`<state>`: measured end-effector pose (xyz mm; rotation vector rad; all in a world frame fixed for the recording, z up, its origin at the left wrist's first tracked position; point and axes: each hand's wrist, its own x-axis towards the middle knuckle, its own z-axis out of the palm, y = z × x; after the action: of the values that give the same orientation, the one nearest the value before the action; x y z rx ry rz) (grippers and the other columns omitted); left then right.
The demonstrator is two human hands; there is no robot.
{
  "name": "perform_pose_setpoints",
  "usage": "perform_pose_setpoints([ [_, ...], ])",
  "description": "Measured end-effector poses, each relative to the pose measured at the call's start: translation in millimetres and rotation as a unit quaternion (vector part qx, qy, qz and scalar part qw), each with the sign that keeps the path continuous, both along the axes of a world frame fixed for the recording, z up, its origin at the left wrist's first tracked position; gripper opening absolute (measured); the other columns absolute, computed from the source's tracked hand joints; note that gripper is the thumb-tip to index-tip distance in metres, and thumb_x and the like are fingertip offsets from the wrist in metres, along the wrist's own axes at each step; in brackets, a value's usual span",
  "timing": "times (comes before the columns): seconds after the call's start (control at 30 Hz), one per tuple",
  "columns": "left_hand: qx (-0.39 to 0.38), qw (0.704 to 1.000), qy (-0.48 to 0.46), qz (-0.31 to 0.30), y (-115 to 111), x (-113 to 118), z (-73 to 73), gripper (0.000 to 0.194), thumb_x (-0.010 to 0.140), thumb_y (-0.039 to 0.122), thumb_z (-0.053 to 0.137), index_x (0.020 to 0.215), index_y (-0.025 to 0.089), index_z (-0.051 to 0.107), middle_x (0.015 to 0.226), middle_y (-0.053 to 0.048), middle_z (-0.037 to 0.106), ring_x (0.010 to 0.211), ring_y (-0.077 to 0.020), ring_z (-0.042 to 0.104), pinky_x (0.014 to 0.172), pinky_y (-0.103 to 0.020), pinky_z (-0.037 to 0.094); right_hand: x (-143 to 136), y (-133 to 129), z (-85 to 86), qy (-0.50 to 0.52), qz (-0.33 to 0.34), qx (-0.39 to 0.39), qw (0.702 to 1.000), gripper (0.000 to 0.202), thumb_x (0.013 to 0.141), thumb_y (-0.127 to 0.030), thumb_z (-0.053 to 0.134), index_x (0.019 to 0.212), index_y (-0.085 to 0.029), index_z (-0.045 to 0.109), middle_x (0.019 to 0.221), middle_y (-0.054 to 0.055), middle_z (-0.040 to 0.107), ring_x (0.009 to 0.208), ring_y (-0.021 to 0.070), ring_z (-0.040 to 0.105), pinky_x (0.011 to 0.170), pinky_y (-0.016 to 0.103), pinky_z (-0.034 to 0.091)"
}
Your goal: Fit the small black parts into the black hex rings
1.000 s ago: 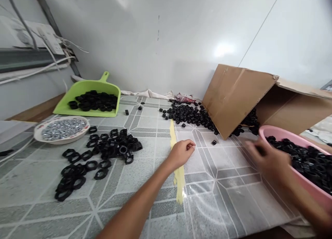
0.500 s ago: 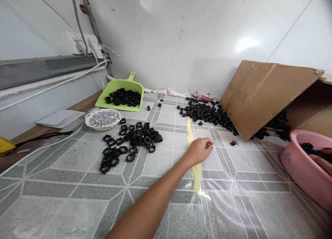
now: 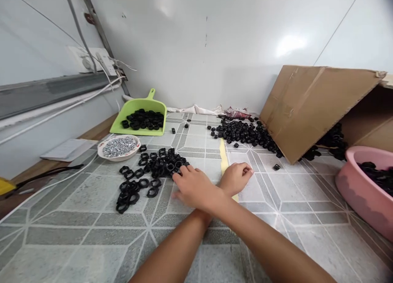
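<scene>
Right hand moved to black rings — left hand curled, palms hidden — can't tell either grip.

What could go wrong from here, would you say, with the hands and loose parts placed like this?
The right forearm crosses over the left arm, so the two might bump if either moved suddenly.

The right hand is at the edge of the heap of black rings; a careless sweep could scatter them.

The dish of small shiny pieces sits close beside those rings, so a knock might spill some.
</scene>
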<state>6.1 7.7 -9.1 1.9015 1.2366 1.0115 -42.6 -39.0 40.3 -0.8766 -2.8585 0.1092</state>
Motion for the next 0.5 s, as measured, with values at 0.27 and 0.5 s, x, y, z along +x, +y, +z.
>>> perform_pose_setpoints([
  [0.27, -0.014, 0.999, -0.032, 0.006, 1.2, -0.7, 1.3, 0.017, 0.088, 0.028, 0.058, 0.086, 0.021, 0.072, 0.083, -0.004, 0.075, 0.081, -0.0199, 0.067, 0.073, -0.028, 0.048, -19.1, 29.7, -9.4, 0.012, -0.007, -0.027, 1.000, 0.021, 0.095, -0.031, 0.060, 0.110, -0.016, 0.056, 0.103, 0.011, 0.066, 0.096, 0.0281, 0.062, 0.073, 0.037, 0.052],
  [0.5, -0.049, 0.992, -0.116, 0.029, 6.3, 0.6, -1.8, 0.010, 0.083, 0.025, 0.063, 0.080, 0.020, 0.071, 0.073, -0.003, 0.072, 0.073, -0.0209, 0.067, 0.072, -0.030, 0.049, 26.5, 22.1, -0.1, 0.219, -0.040, -0.093, 0.970, 0.016, 0.098, -0.036, 0.057, 0.092, -0.022, 0.062, 0.097, 0.004, 0.062, 0.089, 0.0201, 0.060, 0.077, 0.032, 0.047],
])
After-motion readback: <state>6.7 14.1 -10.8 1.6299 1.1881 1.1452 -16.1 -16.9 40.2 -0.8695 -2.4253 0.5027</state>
